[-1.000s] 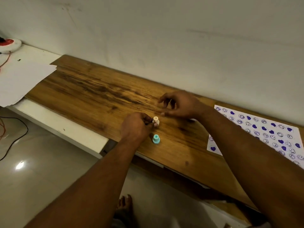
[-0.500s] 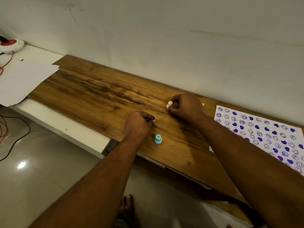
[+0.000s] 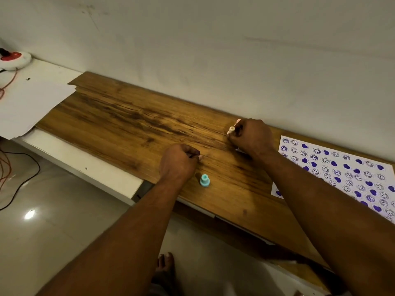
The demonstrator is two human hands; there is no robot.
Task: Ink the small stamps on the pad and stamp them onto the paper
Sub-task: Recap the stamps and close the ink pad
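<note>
My right hand (image 3: 253, 137) is closed around a small cream stamp (image 3: 231, 130), whose top pokes out on the hand's left side. The hand is low over the wooden board (image 3: 128, 124) near the wall. A sliver of something white shows under it; what it is cannot be told. My left hand (image 3: 178, 163) rests on the board as a closed fist, with nothing visible in it. A small teal stamp (image 3: 204, 180) stands upright just right of that fist. The paper (image 3: 333, 167), covered with purple hearts and smiley prints, lies to the right, partly hidden by my right forearm.
The wall runs close behind the board. Loose white sheets (image 3: 32, 103) lie on a white shelf at the left, with a red and white round object (image 3: 12, 59) and cables behind. Below the board's front edge is shiny floor and a bare foot (image 3: 165, 265).
The cream stamp went from my left hand's fingertips into my right hand, which drew back toward the wall and closed on it. My left hand curled into a fist.
</note>
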